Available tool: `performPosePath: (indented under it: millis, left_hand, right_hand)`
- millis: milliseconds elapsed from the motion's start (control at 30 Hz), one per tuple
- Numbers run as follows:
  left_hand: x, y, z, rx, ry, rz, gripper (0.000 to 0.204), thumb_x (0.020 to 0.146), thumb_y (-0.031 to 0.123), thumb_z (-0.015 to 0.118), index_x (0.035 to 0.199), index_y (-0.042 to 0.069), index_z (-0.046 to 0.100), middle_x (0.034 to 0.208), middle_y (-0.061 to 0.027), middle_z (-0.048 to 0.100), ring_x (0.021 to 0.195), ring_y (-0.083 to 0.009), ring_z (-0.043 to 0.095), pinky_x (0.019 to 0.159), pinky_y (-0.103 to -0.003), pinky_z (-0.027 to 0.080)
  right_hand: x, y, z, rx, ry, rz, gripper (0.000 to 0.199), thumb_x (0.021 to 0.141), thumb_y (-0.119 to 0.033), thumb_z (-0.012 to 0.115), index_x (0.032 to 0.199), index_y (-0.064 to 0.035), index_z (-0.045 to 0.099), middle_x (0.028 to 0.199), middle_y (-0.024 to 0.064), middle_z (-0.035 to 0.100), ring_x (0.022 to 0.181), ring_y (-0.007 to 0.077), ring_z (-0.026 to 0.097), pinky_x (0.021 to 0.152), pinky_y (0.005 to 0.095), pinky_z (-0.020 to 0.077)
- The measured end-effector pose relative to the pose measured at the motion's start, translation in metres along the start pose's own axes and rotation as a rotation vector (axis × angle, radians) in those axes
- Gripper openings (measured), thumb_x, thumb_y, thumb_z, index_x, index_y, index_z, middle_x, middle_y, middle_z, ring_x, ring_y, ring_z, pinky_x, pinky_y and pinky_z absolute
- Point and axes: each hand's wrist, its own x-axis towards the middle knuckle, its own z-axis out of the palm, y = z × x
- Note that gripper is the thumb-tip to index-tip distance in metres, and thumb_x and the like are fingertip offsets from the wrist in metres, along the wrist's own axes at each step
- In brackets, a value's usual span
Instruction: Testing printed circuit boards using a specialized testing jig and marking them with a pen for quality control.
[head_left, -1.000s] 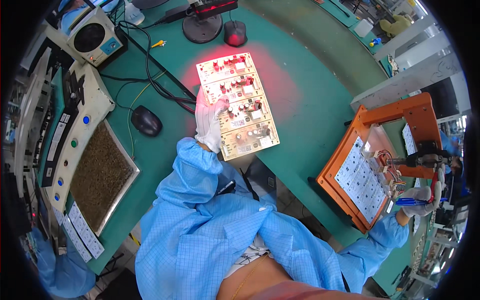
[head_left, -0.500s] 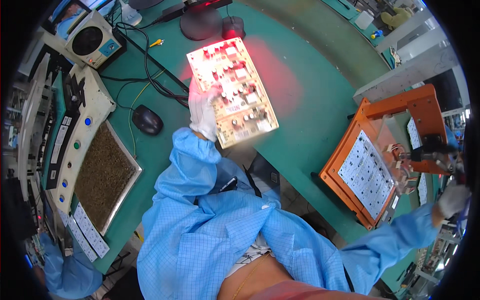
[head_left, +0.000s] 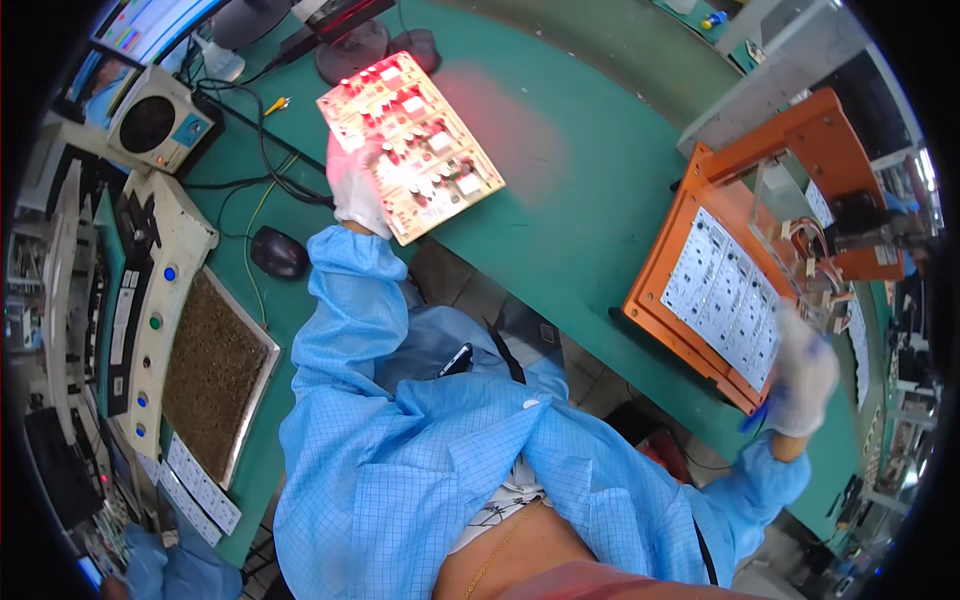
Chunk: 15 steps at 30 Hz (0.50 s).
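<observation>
My gloved left hand [head_left: 355,185] is closed on the left edge of a populated circuit board panel [head_left: 432,158]. The panel is tilted, components facing up, and red light falls across it. On the right, my gloved right hand [head_left: 808,385] is smeared by motion at the near right corner of an orange test fixture [head_left: 652,262]. A slim blue thing [head_left: 757,414] sticks out below that hand; its kind is too blurred to tell. Flat in the fixture lies a white circuit board panel [head_left: 722,295], below a raised clear plate with wires.
A black mouse [head_left: 279,252] and cables lie left of my left arm. Beyond the held panel stands a scanner [head_left: 340,18] on a round base. At far left are a speaker box [head_left: 150,120], a button console [head_left: 160,300] and a brown-surfaced tray [head_left: 220,370]. White board strips [head_left: 200,485] lie nearby.
My left hand has moved the panel left and away from me, closer to the scanner. My right hand has come from the far right edge inward to the orange fixture's corner.
</observation>
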Motion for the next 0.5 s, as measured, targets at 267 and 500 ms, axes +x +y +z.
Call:
performPosePath:
  millis: [267, 500]
  left_hand:
    - [0.014, 0.001, 0.006, 0.094, 0.034, -0.002, 0.047, 0.078, 0.001, 0.049, 0.125, 0.000, 0.046, 0.115, -0.0158, 0.058, 0.098, -0.0283, 0.061, 0.083, -0.040, 0.052]
    - [0.051, 0.012, 0.007, 0.052, 0.017, -0.118, 0.044, 0.090, 0.023, 0.040, 0.131, 0.005, 0.044, 0.125, -0.0144, 0.054, 0.109, -0.0340, 0.056, 0.091, -0.048, 0.048]
  right_hand:
    - [-0.017, -0.015, 0.049, -0.168, -0.058, -0.089, 0.045, 0.071, -0.012, 0.068, 0.114, -0.0129, 0.056, 0.111, 0.0135, 0.062, 0.103, 0.0348, 0.059, 0.082, 0.0424, 0.0502]
    - [-0.038, -0.017, 0.055, -0.317, 0.001, 0.087, 0.042, 0.073, -0.006, 0.063, 0.115, -0.0093, 0.058, 0.112, 0.0158, 0.062, 0.103, 0.0342, 0.060, 0.081, 0.0400, 0.0517]
